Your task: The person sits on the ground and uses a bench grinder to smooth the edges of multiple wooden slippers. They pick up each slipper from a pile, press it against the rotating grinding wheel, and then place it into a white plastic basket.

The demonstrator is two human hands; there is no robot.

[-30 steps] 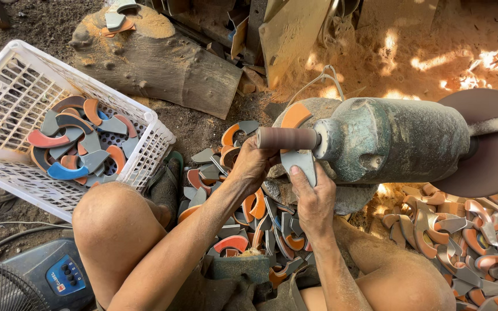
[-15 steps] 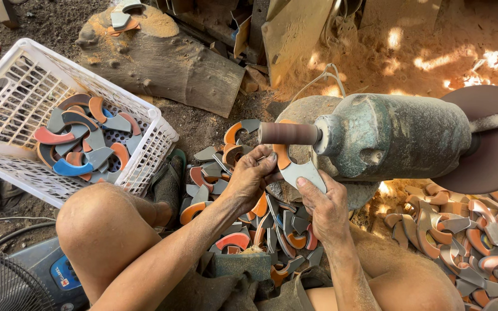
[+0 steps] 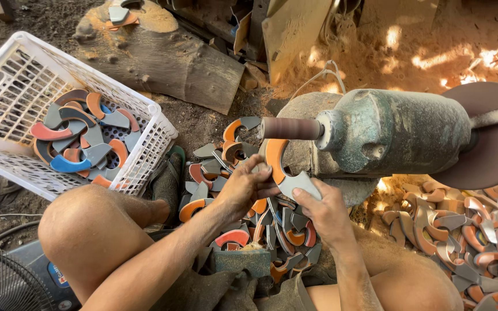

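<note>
Both hands hold one curved orange-and-grey piece [image 3: 279, 164] just under the brown sanding drum [image 3: 291, 128] of a green-grey motor [image 3: 396, 137]. My left hand [image 3: 243, 187] grips the piece's left side. My right hand [image 3: 321, 210] pinches its grey lower end. The piece's orange arc sits right below the drum; I cannot tell whether they touch.
A pile of similar curved pieces [image 3: 249, 222] lies under my hands, another heap [image 3: 468, 224] at the right. A white plastic basket [image 3: 145, 124] with several such pieces stands at left. A log [image 3: 168, 57] lies behind, a fan [image 3: 4, 282] at bottom left, a dark disc [image 3: 494, 144] on the motor's right.
The piece has turned in my hands under the drum, its orange arc now showing. Both hands have shifted slightly with it.
</note>
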